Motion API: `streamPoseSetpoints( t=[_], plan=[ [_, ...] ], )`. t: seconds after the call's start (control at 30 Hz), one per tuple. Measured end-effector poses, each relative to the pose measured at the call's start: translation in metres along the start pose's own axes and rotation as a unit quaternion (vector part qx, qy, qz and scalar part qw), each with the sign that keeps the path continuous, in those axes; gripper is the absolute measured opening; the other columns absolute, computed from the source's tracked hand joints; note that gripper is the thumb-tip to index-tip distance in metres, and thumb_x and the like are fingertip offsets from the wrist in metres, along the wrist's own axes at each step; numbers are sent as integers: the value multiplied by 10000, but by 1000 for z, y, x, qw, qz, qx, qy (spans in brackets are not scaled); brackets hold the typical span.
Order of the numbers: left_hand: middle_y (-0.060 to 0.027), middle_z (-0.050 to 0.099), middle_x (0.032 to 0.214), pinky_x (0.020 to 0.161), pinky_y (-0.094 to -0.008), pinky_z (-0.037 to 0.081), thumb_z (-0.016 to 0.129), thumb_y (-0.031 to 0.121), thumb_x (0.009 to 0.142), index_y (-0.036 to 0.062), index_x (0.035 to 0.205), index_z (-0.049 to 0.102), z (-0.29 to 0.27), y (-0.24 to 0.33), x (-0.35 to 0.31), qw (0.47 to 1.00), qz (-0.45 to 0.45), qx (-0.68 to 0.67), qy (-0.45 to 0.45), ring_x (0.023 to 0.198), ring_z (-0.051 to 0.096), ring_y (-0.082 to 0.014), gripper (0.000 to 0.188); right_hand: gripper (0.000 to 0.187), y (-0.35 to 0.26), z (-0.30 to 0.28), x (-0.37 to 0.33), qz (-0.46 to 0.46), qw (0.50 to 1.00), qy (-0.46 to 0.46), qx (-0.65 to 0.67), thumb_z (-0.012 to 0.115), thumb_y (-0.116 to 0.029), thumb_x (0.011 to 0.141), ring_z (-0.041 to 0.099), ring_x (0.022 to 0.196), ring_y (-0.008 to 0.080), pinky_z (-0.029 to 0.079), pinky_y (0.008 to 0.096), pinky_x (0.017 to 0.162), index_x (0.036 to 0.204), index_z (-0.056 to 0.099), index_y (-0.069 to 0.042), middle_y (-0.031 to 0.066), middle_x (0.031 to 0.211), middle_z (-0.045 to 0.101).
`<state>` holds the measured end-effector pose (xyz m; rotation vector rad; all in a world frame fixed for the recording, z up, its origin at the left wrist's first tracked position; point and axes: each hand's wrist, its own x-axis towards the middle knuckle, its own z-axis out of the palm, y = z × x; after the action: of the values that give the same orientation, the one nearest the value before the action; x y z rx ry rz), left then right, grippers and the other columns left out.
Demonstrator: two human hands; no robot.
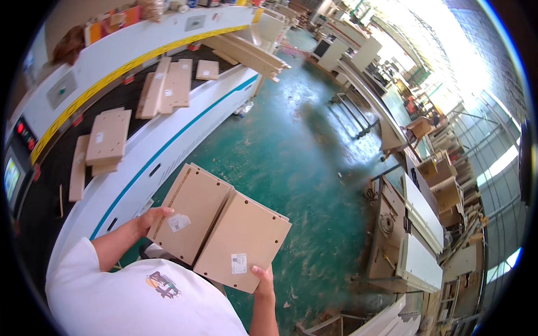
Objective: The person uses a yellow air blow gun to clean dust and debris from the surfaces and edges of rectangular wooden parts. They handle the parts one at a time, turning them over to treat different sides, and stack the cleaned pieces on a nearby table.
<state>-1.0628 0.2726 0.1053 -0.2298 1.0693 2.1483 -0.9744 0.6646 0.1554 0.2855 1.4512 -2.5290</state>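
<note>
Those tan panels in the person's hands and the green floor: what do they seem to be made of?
Tan panels: probably wood-based board with a smooth, matt finish, judging by the even colour and drilled faces; solid wood or laminate can't be told apart.

Green floor: perhaps coated concrete, since it gleams under the light and looks scuffed; whatever lies beneath is hidden.
</note>
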Motion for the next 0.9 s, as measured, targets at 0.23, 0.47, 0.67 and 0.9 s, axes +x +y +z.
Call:
streamPoseSetpoints(
  t=[0.23, 0.47, 0.67, 0.9],
  plan=[
    [-154, 731, 1176, 912, -427, 606, 575, 449, 985, -7, 1305, 641, 21, 71, 185, 999, 16, -35, -29, 1041, 728, -285, 561, 972, -65, -61, 138, -1, 997, 73, 16, 823, -320, 774, 550, 1302, 252, 489, 392, 1050, 1560, 338, -15, 144, 1454, 514],
    [-137, 688, 1278, 972, -416, 579, 552, 490, 1012, 39, 1402, 579, 89, 195, 342, 998, 16, 22, -53, 1118, 700, -274, 597, 821, -110, -111, 219, -46, 965, 196, 167, 736, -333, 869, 623, 1238, 241, 529, 378, 1025, 1531, 393, 9, 144, 1409, 579],
    [-115, 710, 1219, 938, -393, 585, 576, 453, 990, 23, 1342, 623, 113, 270, 532, 996, -19, 84, -24, 1067, 708, -233, 558, 424, -151, -196, 294, -98, 902, 395, 145, 719, -294, 848, 719, 976, 236, 594, 384, 871, 1161, 687, -9, 114, 1089, 721],
    [-169, 717, 1219, 968, -413, 587, 573, 483, 999, -26, 1354, 600, 201, 331, 702, 995, -89, -40, -14, 1092, 722, -267, 621, 767, -290, -295, 472, -99, 918, 380, 54, 731, -400, 813, 680, 1136, 289, 553, 418, 985, 1411, 548, 44, 151, 1279, 669]
  ],
)
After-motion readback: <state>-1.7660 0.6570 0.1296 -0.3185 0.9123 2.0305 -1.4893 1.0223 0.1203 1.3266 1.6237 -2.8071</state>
